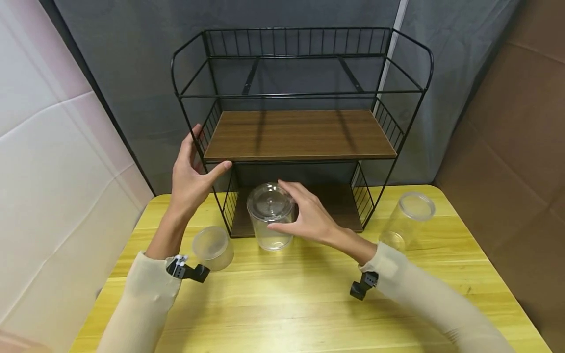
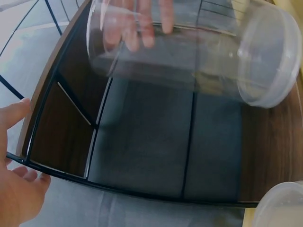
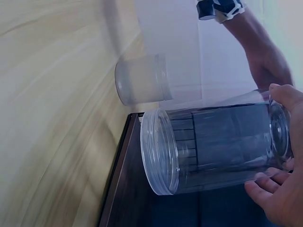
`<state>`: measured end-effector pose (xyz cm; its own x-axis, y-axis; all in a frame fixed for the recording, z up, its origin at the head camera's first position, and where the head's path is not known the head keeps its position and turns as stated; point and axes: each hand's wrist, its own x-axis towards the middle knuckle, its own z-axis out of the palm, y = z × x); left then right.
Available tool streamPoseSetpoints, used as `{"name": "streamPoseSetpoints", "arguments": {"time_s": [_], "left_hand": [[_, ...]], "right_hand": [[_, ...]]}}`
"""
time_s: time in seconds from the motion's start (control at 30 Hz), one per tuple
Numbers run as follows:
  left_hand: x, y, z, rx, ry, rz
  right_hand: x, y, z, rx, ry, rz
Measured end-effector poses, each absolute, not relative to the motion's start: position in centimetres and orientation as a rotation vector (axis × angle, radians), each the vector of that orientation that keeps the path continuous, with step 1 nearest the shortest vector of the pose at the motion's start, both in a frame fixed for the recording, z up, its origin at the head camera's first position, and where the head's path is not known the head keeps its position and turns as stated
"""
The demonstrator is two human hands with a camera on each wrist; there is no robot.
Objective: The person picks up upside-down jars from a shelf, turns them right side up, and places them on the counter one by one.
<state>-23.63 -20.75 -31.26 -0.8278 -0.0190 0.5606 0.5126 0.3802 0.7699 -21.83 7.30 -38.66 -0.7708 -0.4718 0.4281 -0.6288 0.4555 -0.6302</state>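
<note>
My right hand [image 1: 309, 215] grips a clear plastic jar [image 1: 270, 215] near its upper end, thumb on one side and fingers on the other. The jar is upside down, its base up by the palm and its ringed lid end [image 3: 158, 151] toward the table. It stands in front of the rack's lower shelf, overlapping that shelf's front edge in the head view. My left hand [image 1: 190, 179] holds the left side of a black wire rack [image 1: 300, 94], thumb at the front edge of the middle board and fingers round the side wires.
A short frosted tub [image 1: 213, 248] stands on the yellow wooden table [image 1: 265, 314] by my left wrist. Beyond my right forearm is another clear jar [image 1: 407, 220]. The rack has a brown middle board [image 1: 300, 132] and a darker lower board [image 1: 335, 201]. Curtains and panels enclose the table.
</note>
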Motion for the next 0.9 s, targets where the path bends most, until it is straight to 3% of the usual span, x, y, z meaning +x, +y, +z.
{"name": "streamPoseSetpoints", "arguments": {"time_s": [0.53,0.9], "left_hand": [[-17.7,-16.9,-32.2,-0.410,-1.821,-1.217],[-17.0,-15.1,-37.1,-0.854,-1.913,-1.346]], "right_hand": [[-19.3,12.5,-37.3,1.056,-2.350,1.194],[-17.7,15.6,-35.0,1.051,-2.257,1.290]]}}
